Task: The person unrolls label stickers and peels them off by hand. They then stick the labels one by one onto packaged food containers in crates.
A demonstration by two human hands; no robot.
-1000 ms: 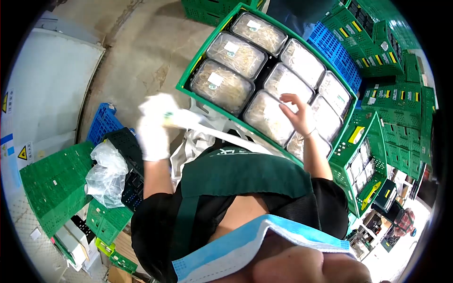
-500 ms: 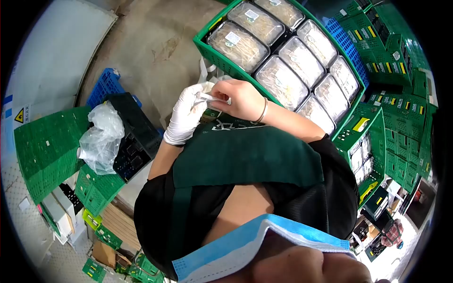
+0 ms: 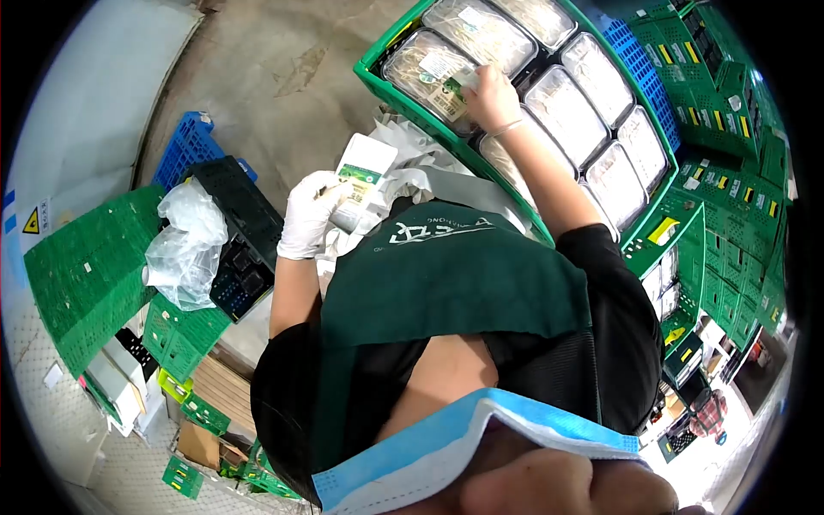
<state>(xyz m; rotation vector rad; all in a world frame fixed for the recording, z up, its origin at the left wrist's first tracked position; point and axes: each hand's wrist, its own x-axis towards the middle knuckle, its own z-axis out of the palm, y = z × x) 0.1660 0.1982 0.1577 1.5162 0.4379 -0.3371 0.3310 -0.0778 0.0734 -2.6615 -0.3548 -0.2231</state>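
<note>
Since the frame half a second earlier, the bare right hand (image 3: 495, 101) has parted from the gloved left hand (image 3: 311, 206) and reached over the green crate (image 3: 388, 96) at upper centre.

Right hand: fingertips drawn together, apparently pinching one end of a green-and-white label (image 3: 450, 96). The label is over the lid of the sprout pack (image 3: 410, 75) nearest the crate's left corner, just beside a small white sticker (image 3: 436, 65). Full adhesion cannot be confirmed.

Left hand: thumb and fingers pinch the lower part of a printed label strip (image 3: 366, 165), left of centre. Crumpled white backing (image 3: 410, 142) lies beyond it, near the crate wall.

Recommended handling:
1. Square the label to the pack edge before full contact.
2. Keep the white sticker uncovered.
3. Lay one edge, then smooth toward the other with light pressure; the clear lid would probably flex.
4. Hold the strip clear of the crate to prevent snagging.
</note>
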